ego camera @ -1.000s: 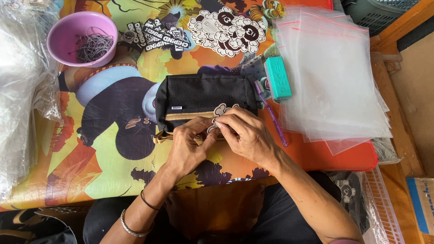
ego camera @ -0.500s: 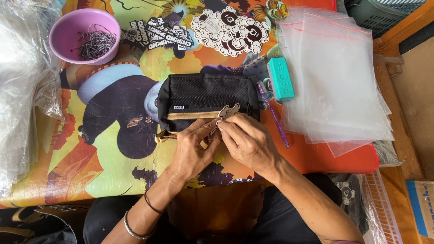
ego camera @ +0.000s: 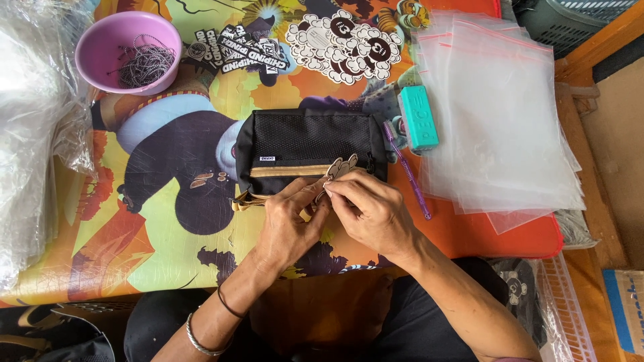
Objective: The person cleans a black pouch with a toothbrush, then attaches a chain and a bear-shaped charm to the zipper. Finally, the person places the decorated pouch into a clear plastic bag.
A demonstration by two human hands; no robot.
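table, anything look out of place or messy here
Nothing stands out. The pouch lies flat, both hands, left and right, hold a small tag at its edge. The chains sit inside the bowl, and the clear bags are loosely stacked.

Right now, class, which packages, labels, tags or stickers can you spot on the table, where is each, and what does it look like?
Stack of clear plastic zip bags: right side, rectangular, red seal strips.
Pile of black-and-white die-cut stickers: top, beside the purple bowl.
Cloud-shaped black-and-white sticker cluster: top centre.
Small white label: on the black pouch.
Pale shaped tag: at the right hand and left hand fingertips.
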